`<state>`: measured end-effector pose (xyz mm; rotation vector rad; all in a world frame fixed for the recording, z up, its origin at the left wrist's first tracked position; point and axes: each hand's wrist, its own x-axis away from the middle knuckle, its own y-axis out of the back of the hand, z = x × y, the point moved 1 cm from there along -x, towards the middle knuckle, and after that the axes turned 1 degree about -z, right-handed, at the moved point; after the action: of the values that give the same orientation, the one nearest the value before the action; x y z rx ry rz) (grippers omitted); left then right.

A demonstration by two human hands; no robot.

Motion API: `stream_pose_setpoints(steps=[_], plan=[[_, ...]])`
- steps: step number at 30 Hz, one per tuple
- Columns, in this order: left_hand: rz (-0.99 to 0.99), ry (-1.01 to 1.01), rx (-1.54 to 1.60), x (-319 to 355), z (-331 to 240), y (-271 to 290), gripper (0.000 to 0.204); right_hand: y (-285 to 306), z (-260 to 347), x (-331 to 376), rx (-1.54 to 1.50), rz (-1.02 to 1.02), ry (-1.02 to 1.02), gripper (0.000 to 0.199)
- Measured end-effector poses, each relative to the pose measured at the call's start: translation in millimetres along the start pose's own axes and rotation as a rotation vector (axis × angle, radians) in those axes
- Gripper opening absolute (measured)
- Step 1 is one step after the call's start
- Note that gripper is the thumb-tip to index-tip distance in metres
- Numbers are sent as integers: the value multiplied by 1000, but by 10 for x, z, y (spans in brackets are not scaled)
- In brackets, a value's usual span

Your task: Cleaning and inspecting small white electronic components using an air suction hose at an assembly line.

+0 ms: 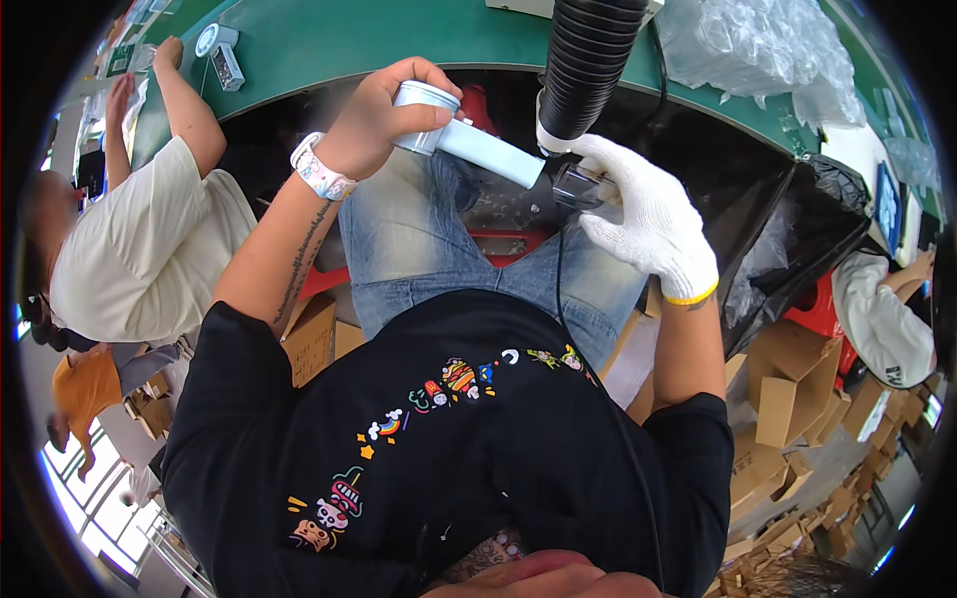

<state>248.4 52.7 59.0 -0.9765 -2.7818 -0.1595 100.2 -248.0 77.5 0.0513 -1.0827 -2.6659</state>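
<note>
My left hand (pixel 384 115) is bare, with a wristwatch on a patterned strap at the wrist. Its fingers close around the round head of a light blue handheld device (pixel 493 154), whose straight box-shaped handle points right. My right hand (pixel 653 214) wears a white knit glove with a yellow cuff. Between its thumb and fingers is a dark see-through plastic piece (pixel 576 187), close to the tip of the device. Directly above the glove comes down a black ribbed hose (pixel 588 70), its lower end by the gloved fingers. Whether the fingers touch the hose is unclear.
A green table (pixel 399 35) curves across the far side. A similar light blue device (pixel 221 58) lies on it at left, beside a co-worker (pixel 150 239). Clear plastic bags (pixel 763 60) pile up far right. Black plastic sheeting (pixel 768 219) hangs below, near cardboard boxes (pixel 793 384).
</note>
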Motion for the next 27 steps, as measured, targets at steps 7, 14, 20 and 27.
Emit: stream_pose_setpoints(steps=[7,14,20,27], plan=[[36,66,114,84,99,-262,27,-400,-172,266,-483,-164,-142,78],[114,52,248,178,240,-449,29,-321,-176,410,-367,-36,-111,86],[111,60,439,330,428,-988,32,-591,-45,311,-773,-265,-58,89],[39,133,717,464,487,-1131,33,-522,144,189,-1297,-616,-124,87]])
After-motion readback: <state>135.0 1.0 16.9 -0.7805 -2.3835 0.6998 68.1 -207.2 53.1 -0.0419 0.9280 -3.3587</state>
